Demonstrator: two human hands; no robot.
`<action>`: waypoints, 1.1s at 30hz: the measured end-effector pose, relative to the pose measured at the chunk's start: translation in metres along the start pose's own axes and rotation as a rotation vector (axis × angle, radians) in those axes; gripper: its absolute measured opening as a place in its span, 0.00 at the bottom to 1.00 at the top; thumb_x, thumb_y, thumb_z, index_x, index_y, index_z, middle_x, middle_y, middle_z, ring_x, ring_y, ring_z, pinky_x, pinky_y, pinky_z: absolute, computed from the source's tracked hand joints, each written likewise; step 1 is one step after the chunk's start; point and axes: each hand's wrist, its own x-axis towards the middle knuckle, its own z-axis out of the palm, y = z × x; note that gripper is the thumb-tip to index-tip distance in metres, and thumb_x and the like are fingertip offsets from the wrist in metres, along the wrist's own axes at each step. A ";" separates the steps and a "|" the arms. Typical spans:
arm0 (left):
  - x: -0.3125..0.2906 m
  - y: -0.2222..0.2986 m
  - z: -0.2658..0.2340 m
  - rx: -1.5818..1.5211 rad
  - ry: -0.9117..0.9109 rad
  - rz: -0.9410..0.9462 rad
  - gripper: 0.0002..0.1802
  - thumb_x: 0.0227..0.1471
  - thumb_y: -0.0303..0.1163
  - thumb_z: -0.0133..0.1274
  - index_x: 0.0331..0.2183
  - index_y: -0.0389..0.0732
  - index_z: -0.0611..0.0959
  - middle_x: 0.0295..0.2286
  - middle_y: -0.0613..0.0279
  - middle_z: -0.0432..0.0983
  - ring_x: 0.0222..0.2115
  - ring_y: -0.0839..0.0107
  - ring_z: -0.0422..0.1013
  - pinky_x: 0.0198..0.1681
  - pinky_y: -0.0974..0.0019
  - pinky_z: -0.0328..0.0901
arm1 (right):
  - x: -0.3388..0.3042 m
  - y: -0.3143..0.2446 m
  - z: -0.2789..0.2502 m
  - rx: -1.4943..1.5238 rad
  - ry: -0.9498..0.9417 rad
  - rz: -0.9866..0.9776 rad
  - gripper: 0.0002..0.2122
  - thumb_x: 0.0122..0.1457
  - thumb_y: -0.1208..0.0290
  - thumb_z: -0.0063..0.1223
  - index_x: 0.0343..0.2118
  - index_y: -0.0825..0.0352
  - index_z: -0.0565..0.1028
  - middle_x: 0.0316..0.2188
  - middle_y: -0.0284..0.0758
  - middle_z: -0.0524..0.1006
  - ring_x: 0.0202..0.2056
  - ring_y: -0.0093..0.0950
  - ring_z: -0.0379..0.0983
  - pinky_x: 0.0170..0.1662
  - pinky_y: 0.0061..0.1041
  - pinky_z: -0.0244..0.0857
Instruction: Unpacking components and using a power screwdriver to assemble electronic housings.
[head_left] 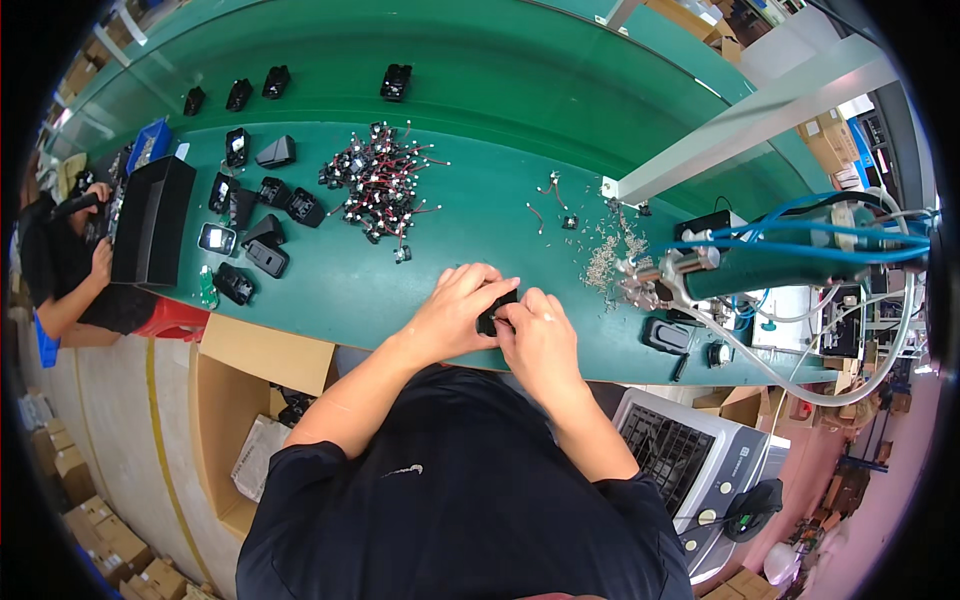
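My left hand (455, 305) and my right hand (538, 335) meet at the near edge of the green table (480, 220). Both grip one small black plastic part (494, 312) between their fingers, and the fingers hide most of it. A heap of small black parts with red wires (380, 180) lies further back on the table. Several black housings (262, 225) lie to the left of it.
A green screwdriver on blue hoses (760, 268) hangs at the right, above a scatter of screws (605, 258). More black housings (396, 82) ride the belt behind. Another person (70, 270) works at the far left by a black bin (150, 220). A cardboard box (245, 400) stands below.
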 end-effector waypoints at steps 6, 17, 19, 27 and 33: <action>0.002 0.004 -0.003 -0.010 -0.001 -0.041 0.47 0.30 0.37 0.74 0.55 0.44 0.74 0.46 0.58 0.71 0.48 0.57 0.68 0.48 0.56 0.60 | -0.010 -0.014 -0.057 0.289 -0.085 0.049 0.14 0.51 0.78 0.59 0.43 0.66 0.78 0.31 0.38 0.72 0.35 0.40 0.73 0.41 0.37 0.69; 0.001 -0.005 0.003 -0.059 0.122 -0.044 0.31 0.33 0.41 0.75 0.38 0.43 0.75 0.49 0.56 0.72 0.52 0.55 0.68 0.51 0.56 0.60 | 0.072 0.021 -0.160 0.867 0.813 -0.027 0.26 0.70 0.49 0.38 0.56 0.71 0.62 0.44 0.41 0.73 0.43 0.27 0.70 0.50 0.28 0.64; 0.001 -0.002 0.005 -0.014 0.109 -0.014 0.29 0.33 0.41 0.75 0.35 0.44 0.75 0.49 0.56 0.72 0.51 0.55 0.68 0.50 0.56 0.59 | 0.079 0.014 -0.146 0.961 0.856 -0.019 0.30 0.70 0.43 0.31 0.55 0.72 0.63 0.36 0.38 0.74 0.37 0.25 0.70 0.44 0.25 0.66; 0.002 0.002 0.000 0.009 0.094 -0.011 0.24 0.34 0.41 0.74 0.32 0.44 0.78 0.47 0.58 0.71 0.49 0.57 0.67 0.50 0.56 0.58 | 0.062 -0.036 -0.101 1.287 0.584 -0.069 0.44 0.58 0.26 0.28 0.55 0.71 0.61 0.26 0.33 0.70 0.24 0.25 0.68 0.29 0.27 0.69; 0.002 0.001 0.002 -0.012 0.093 -0.033 0.23 0.33 0.41 0.74 0.29 0.45 0.78 0.47 0.58 0.71 0.49 0.57 0.67 0.50 0.57 0.58 | 0.051 -0.037 -0.077 1.258 0.504 -0.098 0.47 0.55 0.24 0.32 0.56 0.70 0.61 0.25 0.33 0.69 0.23 0.25 0.68 0.26 0.27 0.70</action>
